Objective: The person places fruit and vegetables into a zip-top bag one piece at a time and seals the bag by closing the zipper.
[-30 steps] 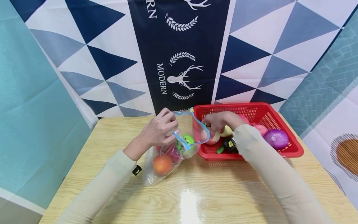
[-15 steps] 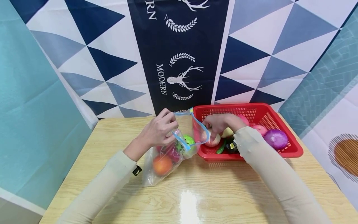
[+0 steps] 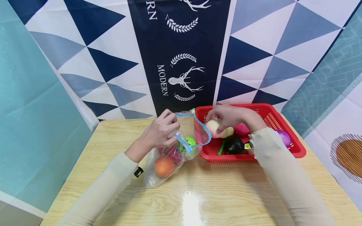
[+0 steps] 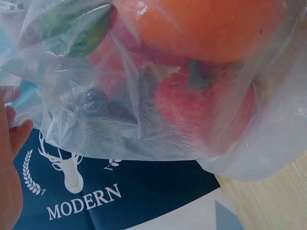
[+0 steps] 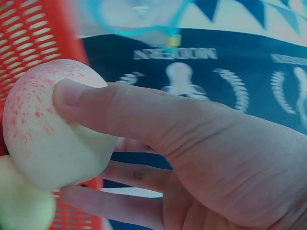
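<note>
My left hand (image 3: 162,128) grips the blue-edged rim of a clear zip bag (image 3: 152,180), whose mouth gapes toward the basket. Through the plastic show an orange (image 4: 211,28), a red fruit with a green stem (image 4: 206,103) and a bright green piece (image 3: 190,143). In the red basket's left part, my right hand (image 3: 230,116) holds a pale peach (image 3: 214,127) with pink speckles. The right wrist view shows my thumb across the peach (image 5: 53,139) and my other fingers partly behind it. A pale yellow-green fruit (image 3: 229,133) is right beside the peach.
The red basket (image 3: 209,157) stands against the bag's right side. In it are a dark eggplant (image 3: 234,146), a green vegetable (image 3: 221,148), a pink piece (image 3: 241,128) and a purple onion (image 3: 283,138). A patterned cloth (image 3: 113,62) hangs behind the wooden table (image 3: 158,204).
My right hand has taken hold of the peach and raised it, moving slightly up and right. More of the eggplant and pink piece shows. The left hand and bag keep their place.
</note>
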{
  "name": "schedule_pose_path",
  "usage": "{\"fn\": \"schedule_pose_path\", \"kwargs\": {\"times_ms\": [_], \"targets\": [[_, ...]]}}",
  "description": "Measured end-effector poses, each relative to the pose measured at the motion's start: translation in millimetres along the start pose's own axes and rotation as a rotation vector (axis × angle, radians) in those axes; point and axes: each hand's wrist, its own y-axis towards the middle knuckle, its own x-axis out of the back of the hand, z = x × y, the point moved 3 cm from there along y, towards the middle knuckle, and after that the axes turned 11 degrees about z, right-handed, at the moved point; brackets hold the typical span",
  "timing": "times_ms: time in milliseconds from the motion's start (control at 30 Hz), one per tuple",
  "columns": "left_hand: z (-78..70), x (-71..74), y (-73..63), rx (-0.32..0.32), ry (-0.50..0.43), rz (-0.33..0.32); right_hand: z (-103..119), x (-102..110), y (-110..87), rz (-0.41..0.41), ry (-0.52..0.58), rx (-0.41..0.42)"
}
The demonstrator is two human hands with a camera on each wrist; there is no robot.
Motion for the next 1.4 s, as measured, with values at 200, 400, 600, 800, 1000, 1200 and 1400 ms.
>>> {"fn": "schedule_pose_path", "kwargs": {"times_ms": [200,400,600,800,1000,1200,1400], "targets": [[0.3,-0.2,0.1,-0.006,0.0,-0.013,12.2,15.2,-30.4,-0.169,0.027,0.092],[1.1,-0.8,-0.3,-0.007,-0.004,-0.02,24.8,15.4,-45.1,-0.305,0.082,0.213],[1.4,-1.7,-0.1,0.011,0.0,0.001,35.9,-0.1,-33.2,-0.353,0.176,0.357],[1.6,-2.6,-0.7,0.009,-0.005,-0.004,45.7,-18.7,-12.2,-0.404,0.122,0.371],[1.2,-2.9,-0.9,0.002,-0.008,-0.013,55.7,-30.5,-0.3,-0.426,0.057,0.309],[0.4,-3.6,0.3,-0.01,-0.001,-0.022,56.4,-29.9,0.4,-0.442,0.058,0.272],[0.2,-3.2,0.4,-0.009,0.0,-0.017,50.7,-22.5,-3.6,-0.48,0.052,0.262]]}}
